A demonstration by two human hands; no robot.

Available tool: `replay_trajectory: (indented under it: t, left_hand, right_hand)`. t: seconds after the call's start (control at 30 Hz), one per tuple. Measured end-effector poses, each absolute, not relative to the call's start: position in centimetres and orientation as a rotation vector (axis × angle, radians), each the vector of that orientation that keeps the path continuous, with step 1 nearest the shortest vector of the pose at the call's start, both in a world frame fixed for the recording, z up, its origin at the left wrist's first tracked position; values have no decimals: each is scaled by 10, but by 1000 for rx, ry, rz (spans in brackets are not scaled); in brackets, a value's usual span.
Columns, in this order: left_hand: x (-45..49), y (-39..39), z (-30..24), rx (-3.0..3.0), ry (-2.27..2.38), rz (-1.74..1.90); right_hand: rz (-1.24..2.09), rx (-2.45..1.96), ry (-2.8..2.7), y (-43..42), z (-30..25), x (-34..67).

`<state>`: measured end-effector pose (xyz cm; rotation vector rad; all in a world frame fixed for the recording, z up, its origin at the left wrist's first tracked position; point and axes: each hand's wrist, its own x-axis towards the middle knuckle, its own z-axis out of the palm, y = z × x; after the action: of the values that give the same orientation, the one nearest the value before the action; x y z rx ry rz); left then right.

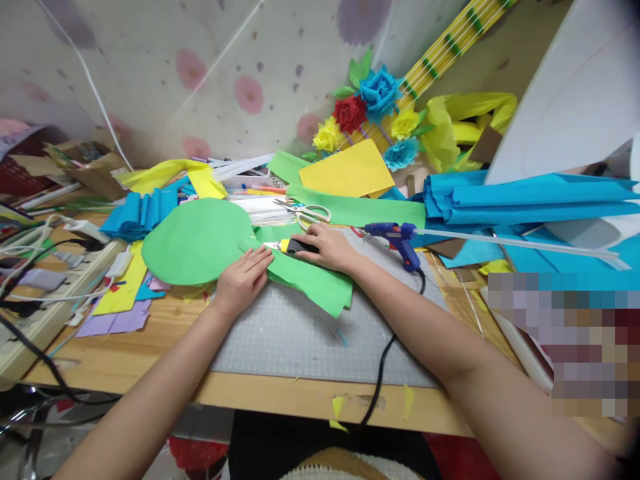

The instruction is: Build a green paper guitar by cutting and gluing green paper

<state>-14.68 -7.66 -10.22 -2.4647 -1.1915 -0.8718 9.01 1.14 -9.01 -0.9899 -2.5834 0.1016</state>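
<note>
My left hand (243, 280) lies flat on a sheet of green paper, its fingers stretched out near a rounded green shape (197, 240). In my right hand (327, 248) is a yellow-and-black utility knife (295, 247), its blade pointing left toward my left fingertips. Under and between the hands runs a green paper strip (315, 285) that slants down to the right. White-handled scissors (314, 213) lie just behind my right hand. A blue hot glue gun (395, 233) rests to the right, a long clear glue stick coming out of its back.
A grey cutting mat (300, 347) covers the middle of the wooden table. Blue paper rolls (525, 200) lie at right, a yellow sheet (350, 170) and paper flowers (350, 113) at the back. A power strip (60, 300) with tangled cables stands left; the glue gun's black cord (383, 373) crosses the front edge.
</note>
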Motion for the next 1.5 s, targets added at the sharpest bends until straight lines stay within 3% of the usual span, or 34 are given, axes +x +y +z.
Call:
replay_trajectory:
  t: [0.27,0.47,0.73,0.87,0.97,1.17,1.5]
  left_hand:
    - [-148,-78,-100,-2453,-1284,-889]
    - [-151,-74,-92,-2276,-1541,-1106]
    - [-138,-31,-48,-2187,-2136,-830]
    - [-140,-11,-30,-2123,-2142,-1004]
    - [-149,-13,-34,-2030,-2072,-1120]
    - [-164,-43,-67,-2024,-2068,-908]
    - [-151,-60,-76,-2054,-2177,-807]
  right_hand:
    - [138,-1019,-2528,15,-89,110]
    - [107,-1163,-2545,10,-90,114]
    - [111,-1395,-2481,3,-86,112]
    - [98,-1510,-2453,-1,-83,111]
    - [107,-1543,-2441,-2,-85,109]
    - [40,-1569,-2377,-8,-77,104]
    - [206,-1155,-2616,-48,-79,69]
